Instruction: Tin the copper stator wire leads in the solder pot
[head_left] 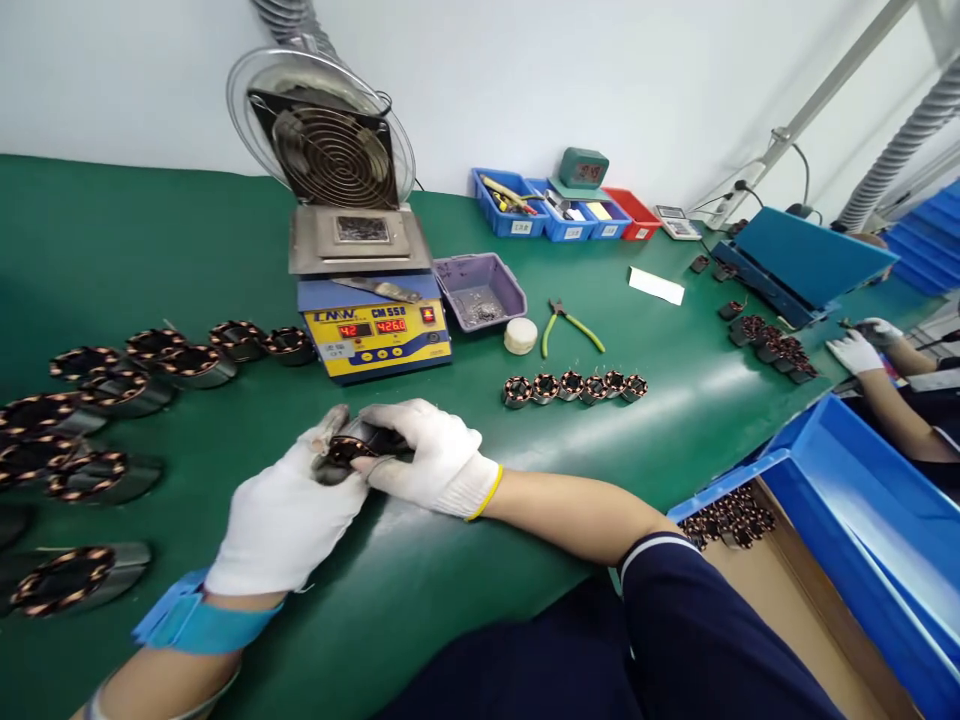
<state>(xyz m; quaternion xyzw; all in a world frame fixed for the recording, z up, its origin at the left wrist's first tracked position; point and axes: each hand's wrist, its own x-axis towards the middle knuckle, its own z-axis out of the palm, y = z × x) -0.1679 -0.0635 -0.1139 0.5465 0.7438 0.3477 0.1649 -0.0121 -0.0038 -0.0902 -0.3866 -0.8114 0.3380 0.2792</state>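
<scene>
My left hand, in a white glove with a blue wrist strap, is closed on the side of a motor stator with copper windings. Gloved as well, my right hand grips the same stator from the right, thumb and fingers pressed against it. Both hands hold it just above the green table, in front of the solder pot, whose display is lit. My fingers cover much of the stator. Larger stators stand in a cluster to the left, and a row of small stators stands to the right.
Behind lie a purple tray, a round white tin, green-handled cutters and blue bins. A fan stands over the solder pot. At right are a blue crate and a co-worker's gloved hands.
</scene>
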